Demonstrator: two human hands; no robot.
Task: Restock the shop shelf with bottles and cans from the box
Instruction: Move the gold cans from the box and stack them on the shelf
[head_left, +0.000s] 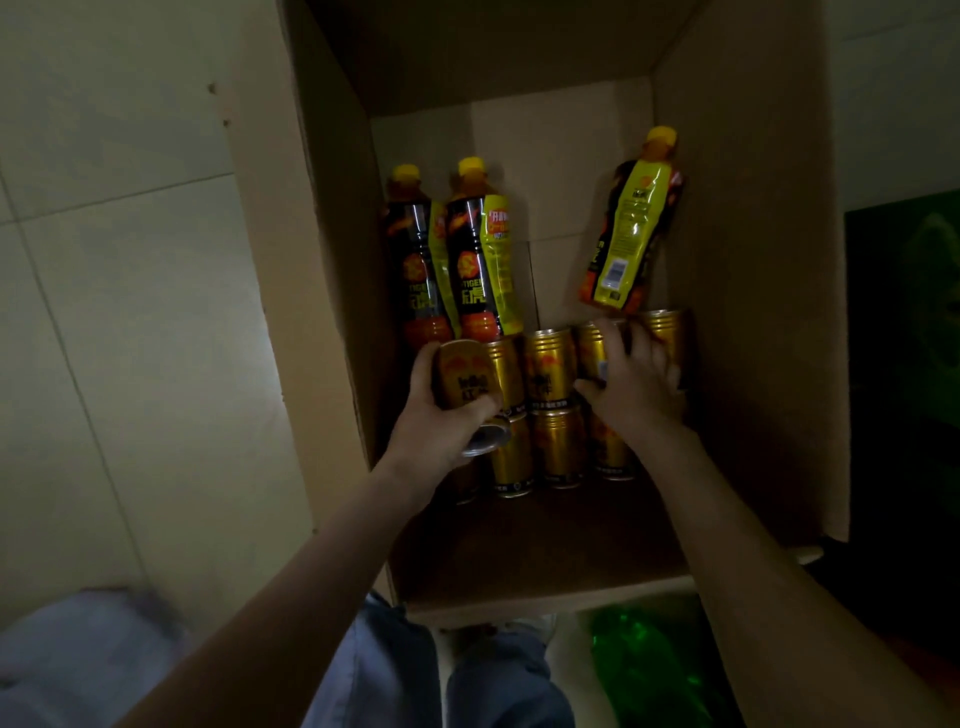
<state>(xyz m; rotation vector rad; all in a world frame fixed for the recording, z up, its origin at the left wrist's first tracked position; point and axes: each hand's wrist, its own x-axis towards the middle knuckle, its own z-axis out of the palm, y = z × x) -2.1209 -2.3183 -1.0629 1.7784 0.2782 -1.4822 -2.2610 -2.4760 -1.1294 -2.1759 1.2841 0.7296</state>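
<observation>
I look down into an open cardboard box (737, 270). Three yellow-capped bottles stand at its far end: two side by side on the left (415, 260) (480, 254), one tilted against the right wall (631, 228). Several gold cans (550, 364) fill two rows in front of them. My left hand (441, 421) grips one gold can (462, 379), tipped and lifted above the left end of the rows. My right hand (631, 384) curls its fingers round a gold can (592, 348) at the right of the far row.
Pale floor tiles (104, 312) lie left of the box. A green plastic bottle (644, 660) lies below the box's near edge, beside my knees in blue trousers (395, 675). A dark panel (904, 364) stands at the right. The box's near floor (545, 540) is bare.
</observation>
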